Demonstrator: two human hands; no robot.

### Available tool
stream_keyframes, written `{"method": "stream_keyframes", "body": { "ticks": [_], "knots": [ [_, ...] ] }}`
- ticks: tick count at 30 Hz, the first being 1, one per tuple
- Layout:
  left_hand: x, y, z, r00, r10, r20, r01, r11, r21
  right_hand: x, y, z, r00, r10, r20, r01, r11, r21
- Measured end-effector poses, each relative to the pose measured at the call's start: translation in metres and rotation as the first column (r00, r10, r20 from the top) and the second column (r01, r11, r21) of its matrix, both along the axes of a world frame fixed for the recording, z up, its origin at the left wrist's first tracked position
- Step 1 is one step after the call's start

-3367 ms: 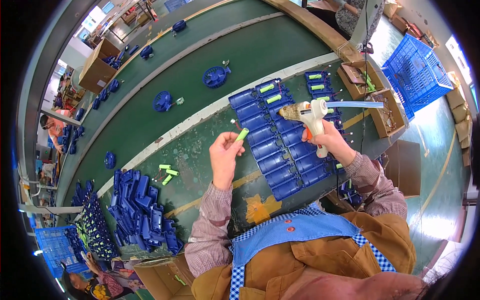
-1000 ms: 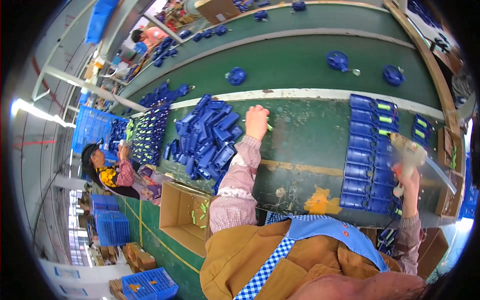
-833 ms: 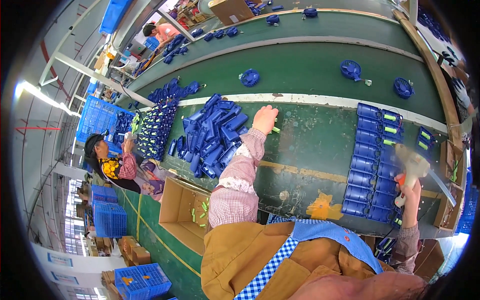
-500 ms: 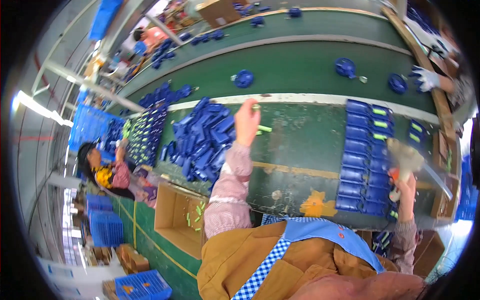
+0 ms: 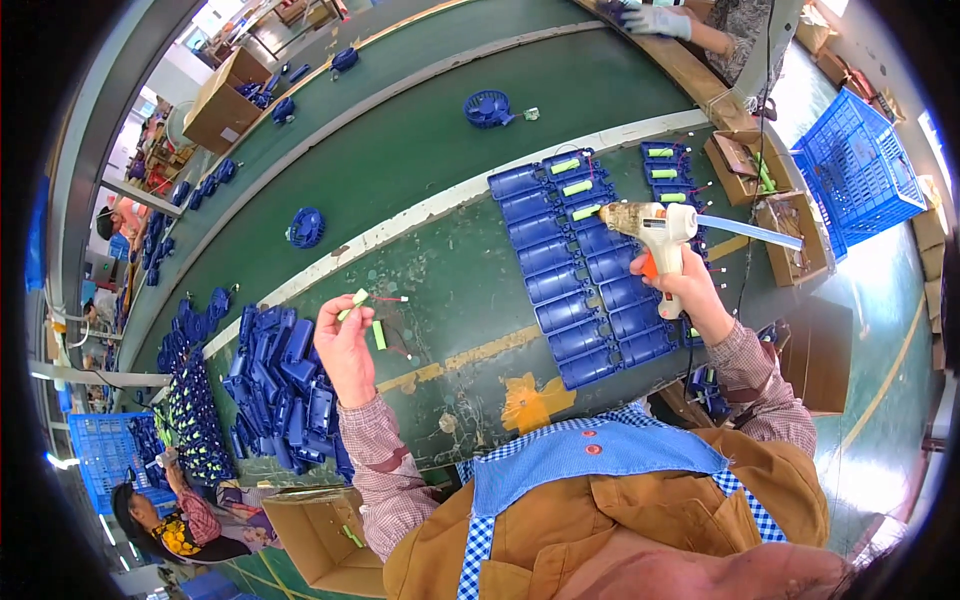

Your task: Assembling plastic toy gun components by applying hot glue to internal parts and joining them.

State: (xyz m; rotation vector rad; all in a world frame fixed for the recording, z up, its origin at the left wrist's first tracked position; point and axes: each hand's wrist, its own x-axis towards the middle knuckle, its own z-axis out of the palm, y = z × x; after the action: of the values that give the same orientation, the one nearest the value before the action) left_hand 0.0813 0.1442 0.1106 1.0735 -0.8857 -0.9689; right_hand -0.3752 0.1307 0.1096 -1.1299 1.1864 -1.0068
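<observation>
My left hand [image 5: 345, 350] pinches a light-green cylindrical battery [image 5: 359, 298] with thin wires and a small plug, just above the table. A second green battery [image 5: 379, 335] is right beside those fingers. My right hand [image 5: 690, 290] is wrapped round the handle of a white glue gun [image 5: 662, 232], a finger at its orange trigger. A long translucent glue stick [image 5: 750, 232] sticks out of its back. The nozzle is by the third battery [image 5: 586, 212] in two columns of blue plastic half-shells [image 5: 549, 258]. Three shells at the far end of the right column hold batteries.
Left of my left hand lies a heap of blue shells [image 5: 285, 390]. A short column of battery-filled shells [image 5: 663, 174] stands beyond the gun, near cardboard boxes [image 5: 790, 240]. Blue fan parts [image 5: 488, 108] sit on the green conveyor [image 5: 400, 150]. A gloved co-worker's hand [image 5: 655, 20] is at its far side.
The view has swung to the right, so the shells now sit nearer the middle. The glue gun, blurred before, shows sharply near the third battery. My left hand still pinches a small green piece.
</observation>
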Motion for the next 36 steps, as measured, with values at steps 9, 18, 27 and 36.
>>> {"method": "stream_keyframes", "body": {
  "ticks": [9, 18, 27, 36],
  "knots": [
    [-0.043, -0.006, -0.032, 0.918, -0.122, -0.377, 0.206, 0.96, 0.192, 0.002, -0.006, -0.004, 0.998, 0.053, -0.041, -0.053, 0.999, 0.006],
    [-0.098, -0.021, -0.027, 0.908, -0.288, -0.305, 0.356, 0.914, 0.196, 0.001, -0.008, -0.005, 0.995, 0.058, -0.087, -0.055, 0.998, 0.043],
    [-0.142, -0.039, -0.025, 0.895, -0.421, -0.148, 0.446, 0.861, 0.245, -0.007, 0.009, -0.007, 1.0, -0.006, 0.019, 0.005, 1.0, 0.022],
    [-0.193, -0.063, -0.033, 0.915, -0.403, -0.024, 0.393, 0.875, 0.281, -0.007, 0.018, -0.009, 0.997, 0.074, -0.029, -0.072, 0.994, 0.087]
  ]
}}
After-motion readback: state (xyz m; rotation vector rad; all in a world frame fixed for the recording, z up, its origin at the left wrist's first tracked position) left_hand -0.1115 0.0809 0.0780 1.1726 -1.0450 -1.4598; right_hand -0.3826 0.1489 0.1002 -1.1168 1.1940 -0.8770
